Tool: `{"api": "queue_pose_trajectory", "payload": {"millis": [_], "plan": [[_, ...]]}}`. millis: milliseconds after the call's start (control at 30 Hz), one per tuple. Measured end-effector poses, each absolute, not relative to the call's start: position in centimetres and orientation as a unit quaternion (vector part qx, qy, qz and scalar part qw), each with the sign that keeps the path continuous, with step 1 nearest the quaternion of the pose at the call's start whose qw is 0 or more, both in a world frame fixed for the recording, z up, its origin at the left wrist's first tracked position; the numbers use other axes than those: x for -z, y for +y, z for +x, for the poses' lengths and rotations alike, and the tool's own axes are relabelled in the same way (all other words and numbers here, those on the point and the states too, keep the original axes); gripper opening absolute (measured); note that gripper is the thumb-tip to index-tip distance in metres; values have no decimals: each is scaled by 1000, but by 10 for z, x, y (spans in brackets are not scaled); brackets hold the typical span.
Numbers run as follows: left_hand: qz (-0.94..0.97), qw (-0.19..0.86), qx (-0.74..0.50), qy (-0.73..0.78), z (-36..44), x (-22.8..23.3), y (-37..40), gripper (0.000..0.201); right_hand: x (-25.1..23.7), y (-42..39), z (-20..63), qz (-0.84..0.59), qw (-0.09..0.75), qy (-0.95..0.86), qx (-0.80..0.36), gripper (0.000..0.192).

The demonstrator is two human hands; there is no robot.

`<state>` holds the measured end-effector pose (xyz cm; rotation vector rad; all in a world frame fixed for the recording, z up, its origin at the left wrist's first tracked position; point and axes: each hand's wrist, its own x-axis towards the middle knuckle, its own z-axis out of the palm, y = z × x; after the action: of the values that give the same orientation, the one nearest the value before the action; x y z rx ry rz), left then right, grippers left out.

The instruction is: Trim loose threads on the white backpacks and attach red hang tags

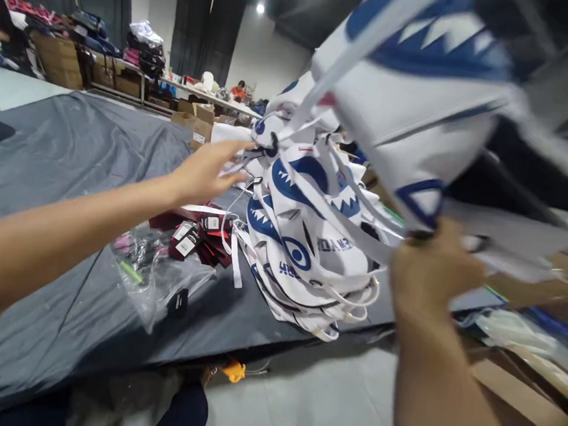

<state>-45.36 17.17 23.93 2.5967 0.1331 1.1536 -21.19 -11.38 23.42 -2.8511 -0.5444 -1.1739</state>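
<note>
My right hand [429,267] grips a white bag [415,105] with blue shark-tooth print, lifted and tilted at the upper right; motion blurs its edges and straps. Beside it rises a pile of similar white bags [306,242], their straps hanging loose over one another. My left hand [212,169] reaches to the left side of the pile, fingers stretched and thumb apart, close to the straps. Whether its fingertips touch them cannot be told. Below that hand lie dark red pieces with labelled tags [201,235].
A clear plastic bag [156,288] lies on the grey-covered table [120,137], near its front edge. Open cardboard boxes [527,397] stand low at the right. An orange object [234,371] is beneath the table edge. Farther back, a person [238,90] is by another table.
</note>
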Motion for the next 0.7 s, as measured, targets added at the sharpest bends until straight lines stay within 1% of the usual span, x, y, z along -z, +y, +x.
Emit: {"api": "queue_pose_trajectory", "payload": {"millis": [33,100,133,200,300,400,500,600,700], "plan": [[911,177,-366,63,-471,-205,186,57,-216,-95,-201,-922,5,-170,347,40],[899,208,-359,140,-520,-138,211,56,-174,-65,-186,-940,-39,-223,257,39],[892,208,-350,195,-549,-107,220,56,-156,-55,-182,-939,-60,-247,233,39],[865,192,-301,351,-607,-53,227,50,-128,-46,-179,-934,-98,-268,215,40],[806,165,-283,493,-670,5,205,47,-115,-51,-184,-932,-134,-251,226,38],[759,213,-286,544,-683,37,166,42,-121,-58,-190,-933,-159,-238,221,44],[780,219,-312,497,-665,56,144,40,-126,-64,-192,-946,-155,-214,188,51],[825,194,-314,427,-646,60,137,37,-128,-76,-202,-956,-86,-220,175,52],[851,198,-313,373,-625,54,126,36,-122,-92,-230,-925,5,-280,255,55]]}}
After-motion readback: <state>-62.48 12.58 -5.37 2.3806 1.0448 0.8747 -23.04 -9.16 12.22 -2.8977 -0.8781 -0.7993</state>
